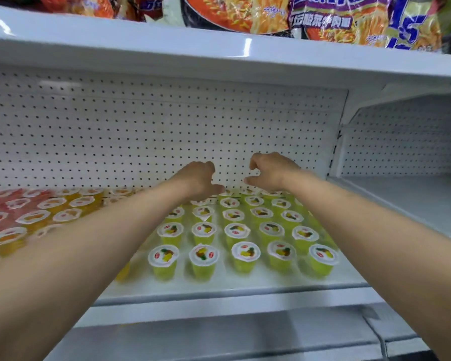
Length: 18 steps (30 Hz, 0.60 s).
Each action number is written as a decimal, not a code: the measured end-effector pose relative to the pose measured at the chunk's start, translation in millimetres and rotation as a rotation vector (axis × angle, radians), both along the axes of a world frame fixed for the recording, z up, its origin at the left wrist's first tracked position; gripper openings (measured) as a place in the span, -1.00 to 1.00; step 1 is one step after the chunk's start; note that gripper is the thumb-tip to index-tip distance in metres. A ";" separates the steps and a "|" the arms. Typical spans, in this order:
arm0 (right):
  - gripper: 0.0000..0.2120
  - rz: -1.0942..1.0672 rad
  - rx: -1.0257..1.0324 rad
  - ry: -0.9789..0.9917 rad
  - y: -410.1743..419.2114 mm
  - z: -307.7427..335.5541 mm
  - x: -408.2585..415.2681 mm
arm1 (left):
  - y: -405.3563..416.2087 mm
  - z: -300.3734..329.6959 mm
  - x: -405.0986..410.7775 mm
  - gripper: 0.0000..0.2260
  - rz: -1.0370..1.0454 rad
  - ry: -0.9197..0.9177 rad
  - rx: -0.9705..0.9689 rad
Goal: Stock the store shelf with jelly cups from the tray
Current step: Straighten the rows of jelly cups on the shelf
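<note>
Both hands reach deep over shelf (219, 285), at pegboard back.
Left hand (197, 179): fingers loosely curled, holding nothing visible.
Right hand (270, 173): same.
Green jelly cups (233, 231) in rows at 6 o'clock of both hands; back row directly beneath fingertips.
Either hand equally near.
Tray not in view.

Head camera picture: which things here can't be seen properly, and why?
- Tray: not in the head view at all.
- Back row of green jelly cups: partly hidden by the left hand and right hand.
- Each hand's grip: fingers point away, so whether they hold a cup cannot be told.
- Orange and red cups: blurred.
- Noodle packets: cut off by the top edge.
</note>
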State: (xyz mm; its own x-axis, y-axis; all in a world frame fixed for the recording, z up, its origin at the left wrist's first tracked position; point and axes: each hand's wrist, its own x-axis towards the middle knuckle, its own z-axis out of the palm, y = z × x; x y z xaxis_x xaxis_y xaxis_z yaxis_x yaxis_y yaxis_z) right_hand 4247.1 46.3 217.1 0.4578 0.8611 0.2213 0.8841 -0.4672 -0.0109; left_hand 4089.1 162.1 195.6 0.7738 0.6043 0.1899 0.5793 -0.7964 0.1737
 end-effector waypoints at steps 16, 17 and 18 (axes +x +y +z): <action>-0.62 0.112 -0.070 0.013 73.9 -33.5 106.4 | 63.2 -31.0 122.0 -0.55 0.118 0.053 -0.057; -0.62 0.113 -0.077 0.026 79.3 -37.8 110.2 | 67.3 -33.6 126.1 -0.56 0.119 0.069 -0.058; -0.63 0.112 -0.086 0.048 84.3 -41.7 113.4 | 72.3 -36.7 129.7 -0.56 0.120 0.085 -0.064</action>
